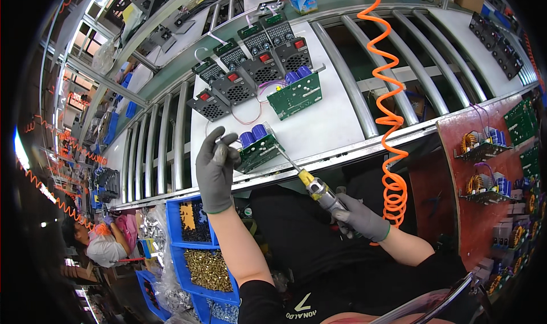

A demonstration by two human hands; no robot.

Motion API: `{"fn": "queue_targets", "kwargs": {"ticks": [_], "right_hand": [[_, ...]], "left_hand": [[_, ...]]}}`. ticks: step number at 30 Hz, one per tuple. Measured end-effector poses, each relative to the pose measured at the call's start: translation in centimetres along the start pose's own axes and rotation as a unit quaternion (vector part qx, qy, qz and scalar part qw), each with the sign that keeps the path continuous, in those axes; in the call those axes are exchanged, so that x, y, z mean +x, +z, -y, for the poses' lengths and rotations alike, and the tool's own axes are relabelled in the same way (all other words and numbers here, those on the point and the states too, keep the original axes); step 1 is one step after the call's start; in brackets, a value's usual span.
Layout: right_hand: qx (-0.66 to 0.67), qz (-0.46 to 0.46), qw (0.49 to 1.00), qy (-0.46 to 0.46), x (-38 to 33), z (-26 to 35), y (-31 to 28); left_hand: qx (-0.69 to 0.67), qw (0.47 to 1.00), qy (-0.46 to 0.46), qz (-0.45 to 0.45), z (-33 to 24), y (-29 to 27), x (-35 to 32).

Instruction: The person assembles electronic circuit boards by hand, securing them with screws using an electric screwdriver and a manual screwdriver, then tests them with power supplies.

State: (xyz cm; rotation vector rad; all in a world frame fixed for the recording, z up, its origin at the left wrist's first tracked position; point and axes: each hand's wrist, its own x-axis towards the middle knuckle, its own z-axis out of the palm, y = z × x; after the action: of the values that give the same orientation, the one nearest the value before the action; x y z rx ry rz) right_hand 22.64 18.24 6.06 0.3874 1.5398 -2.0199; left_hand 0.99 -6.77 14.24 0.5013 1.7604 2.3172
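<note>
My right hand (364, 218), in a grey glove, is wrapped around a powered screwdriver (322, 192) with a yellow collar. Its thin bit slants up and left, the tip beside a green circuit board (259, 153) with purple capacitors at the near edge of the white board. Just left of that circuit board is my left hand (215, 163), also gloved in grey. Its thumb and fingers are bent together; whatever they pinch is too small to make out. A second green circuit board (296, 98) stands tilted beyond, against black metal housings (262, 68) with red switches.
An orange coiled hose (387, 119) hangs on the right before metal rollers (419, 67). Blue bins (178, 245) at lower left hold brass-coloured fasteners (208, 270) and black parts. A reddish panel (447, 153) with more circuit boards stands right. Another person (105, 244) is at far left.
</note>
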Motion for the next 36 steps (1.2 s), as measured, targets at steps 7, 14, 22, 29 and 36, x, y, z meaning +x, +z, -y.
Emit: {"fn": "queue_targets", "kwargs": {"ticks": [7,14,22,29,36], "right_hand": [[0.029,-0.009,0.999,-0.015,1.1,-0.2,0.3],[0.013,-0.007,1.000,-0.001,1.1,0.5,0.3],[0.047,0.004,0.999,-0.010,1.1,0.4,0.5],[0.099,0.027,0.994,-0.024,0.7,0.9,0.6],[0.110,0.033,0.993,-0.022,0.9,1.2,1.0]], "left_hand": [[-0.061,0.998,-0.012,0.018,1.1,-0.5,3.8],[-0.017,0.999,-0.024,0.044,2.4,-0.7,6.2],[0.305,0.946,-0.049,0.097,2.6,2.0,7.6],[0.290,0.945,-0.104,0.112,3.0,2.0,7.7],[0.274,0.950,-0.105,0.111,3.3,1.7,7.7]]}}
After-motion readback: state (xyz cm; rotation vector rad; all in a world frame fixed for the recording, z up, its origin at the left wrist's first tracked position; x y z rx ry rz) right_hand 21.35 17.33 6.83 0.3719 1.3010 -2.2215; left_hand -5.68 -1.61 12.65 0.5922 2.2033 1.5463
